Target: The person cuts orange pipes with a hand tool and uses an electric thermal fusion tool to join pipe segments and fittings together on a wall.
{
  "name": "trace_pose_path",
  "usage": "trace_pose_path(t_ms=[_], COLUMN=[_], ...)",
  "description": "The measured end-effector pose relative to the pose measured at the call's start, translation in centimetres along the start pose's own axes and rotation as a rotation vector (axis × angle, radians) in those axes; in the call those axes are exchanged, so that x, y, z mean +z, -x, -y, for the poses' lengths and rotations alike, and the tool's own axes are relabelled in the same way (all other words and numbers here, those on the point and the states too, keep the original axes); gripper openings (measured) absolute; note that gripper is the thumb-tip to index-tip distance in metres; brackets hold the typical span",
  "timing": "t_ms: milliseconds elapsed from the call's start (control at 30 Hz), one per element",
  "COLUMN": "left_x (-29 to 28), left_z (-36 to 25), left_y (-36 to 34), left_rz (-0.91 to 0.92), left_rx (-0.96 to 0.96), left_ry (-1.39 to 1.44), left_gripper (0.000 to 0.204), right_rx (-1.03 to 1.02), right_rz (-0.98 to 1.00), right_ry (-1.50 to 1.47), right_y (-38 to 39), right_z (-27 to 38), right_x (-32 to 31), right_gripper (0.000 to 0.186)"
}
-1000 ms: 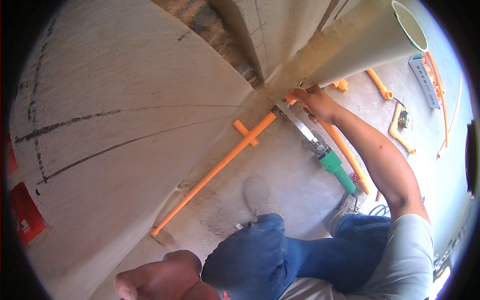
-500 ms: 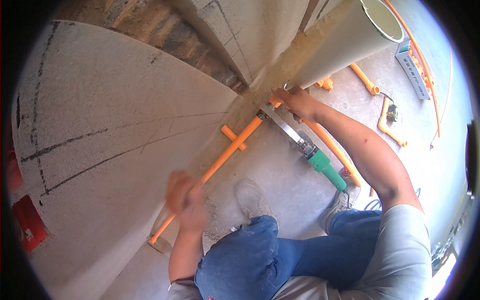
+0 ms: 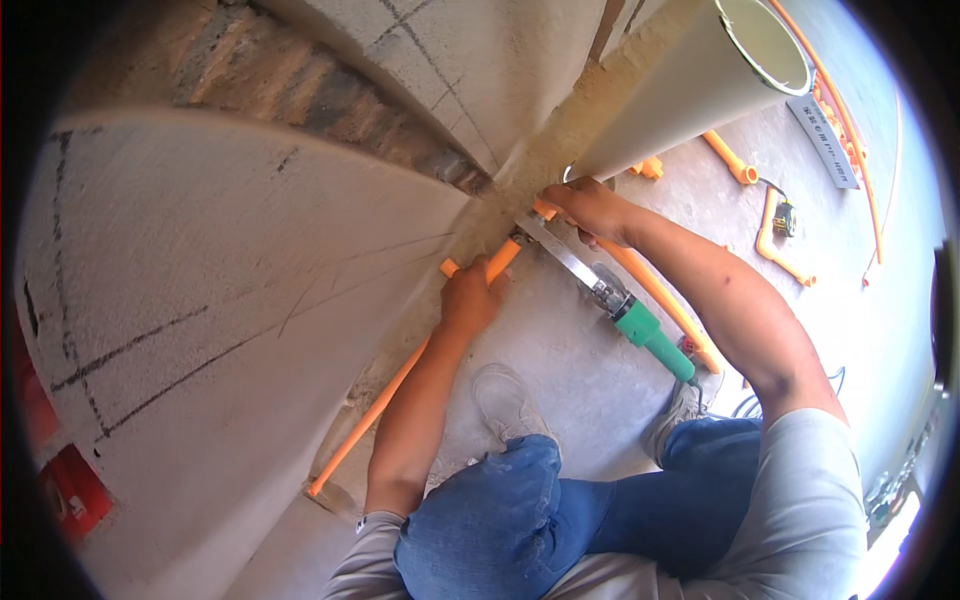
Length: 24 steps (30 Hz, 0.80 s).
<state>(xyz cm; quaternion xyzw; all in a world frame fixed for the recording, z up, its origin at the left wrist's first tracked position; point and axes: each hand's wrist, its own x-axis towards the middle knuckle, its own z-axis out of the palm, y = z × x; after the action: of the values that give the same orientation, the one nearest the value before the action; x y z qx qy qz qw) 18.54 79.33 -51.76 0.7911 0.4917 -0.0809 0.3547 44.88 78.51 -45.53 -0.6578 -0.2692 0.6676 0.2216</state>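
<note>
My left hand (image 3: 472, 298) is wrapped around a long orange pipe (image 3: 372, 412) close to its upper end, beside a short orange crosspiece (image 3: 449, 267). The pipe slants along the foot of the wall. At its upper end is the metal plate of a green-handled pipe welding tool (image 3: 640, 326); whether the pipe sits on the tool's die I cannot tell. Across the plate, my right hand (image 3: 592, 212) is closed on a small orange pipe fitting (image 3: 543, 209), partly covered by the fingers. The tool stretches from between both hands toward my right shoe.
A large white pipe (image 3: 690, 90) stands beyond my right hand. Another orange pipe (image 3: 665, 298) lies right of the tool. Orange elbow pieces (image 3: 745, 174), a tape measure (image 3: 786, 219) and a box of orange fittings (image 3: 826, 140) are farther right. The marked wall (image 3: 240, 250) rises at left.
My left hand has moved up along the orange pipe, from its lower half to near the crosspiece, and now grips it there. My right hand and the tool have stayed almost in place.
</note>
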Motion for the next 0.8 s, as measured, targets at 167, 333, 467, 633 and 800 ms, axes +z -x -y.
trace_pose_path(t_ms=[167,333,467,633,800], left_x=[-0.4,-0.8,-0.6,-0.4,-0.6], left_z=[-0.5,-1.2,-1.0,-1.0,-1.4], left_y=[-0.1,-0.2,-0.5,-0.7,-0.9], left_rz=[0.018,0.041,0.038,0.013,0.034], left_rx=[-0.033,-0.101,-0.103,-0.111,-0.130], left_ry=[-0.034,-0.036,-0.009,-0.058,-0.039], left_gripper=[0.043,0.039,0.041,0.040,0.040], right_rx=[0.054,0.056,0.066,0.090,0.109], right_rz=[0.013,0.008,0.021,-0.002,0.011], right_ry=[-0.006,-0.067,-0.062,-0.082,-0.105], right_y=[-0.3,-0.3,0.1,0.3,0.3], right_z=[0.1,-0.2,0.2,0.4,0.4], right_x=[0.2,0.0,0.1,0.4,0.3], right_gripper=[0.046,0.040,0.038,0.035,0.034])
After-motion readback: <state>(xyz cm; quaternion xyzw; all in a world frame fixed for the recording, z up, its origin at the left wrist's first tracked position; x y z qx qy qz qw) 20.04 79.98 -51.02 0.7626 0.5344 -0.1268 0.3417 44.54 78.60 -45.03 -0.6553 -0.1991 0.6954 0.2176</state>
